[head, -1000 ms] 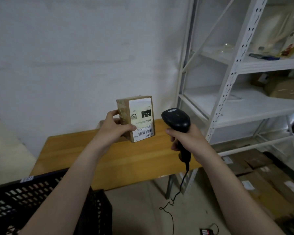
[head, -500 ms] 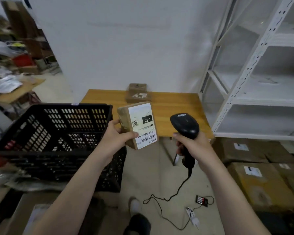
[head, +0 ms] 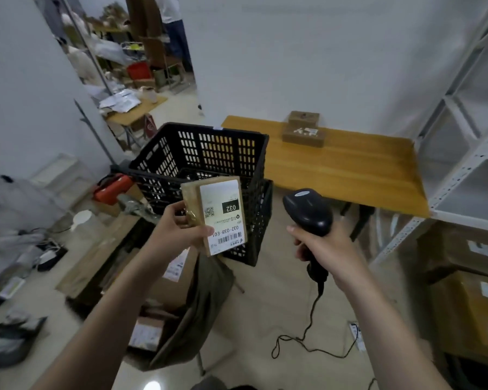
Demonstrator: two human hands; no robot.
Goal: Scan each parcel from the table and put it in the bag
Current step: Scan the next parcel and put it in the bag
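My left hand (head: 178,230) grips a small brown parcel (head: 217,213) upright, its white label with barcode and "032" facing me. My right hand (head: 321,246) holds a black corded barcode scanner (head: 307,211) by its handle, to the right of the parcel and apart from it. An olive-green bag (head: 200,308) hangs open below the parcel, with labelled parcels inside. Two more brown parcels (head: 303,130) are stacked at the back of the wooden table (head: 350,170).
A black slatted crate (head: 203,153) stands behind the parcel, left of the table. White metal shelving (head: 468,164) rises at the right, with large cardboard boxes (head: 468,291) on the floor beneath. The scanner cable (head: 307,342) trails over the floor. Clutter fills the left side.
My view has swung left and down, away from the table. The crate, the floor and the bag have come into sight. Both hands keep their hold on the parcel and scanner.
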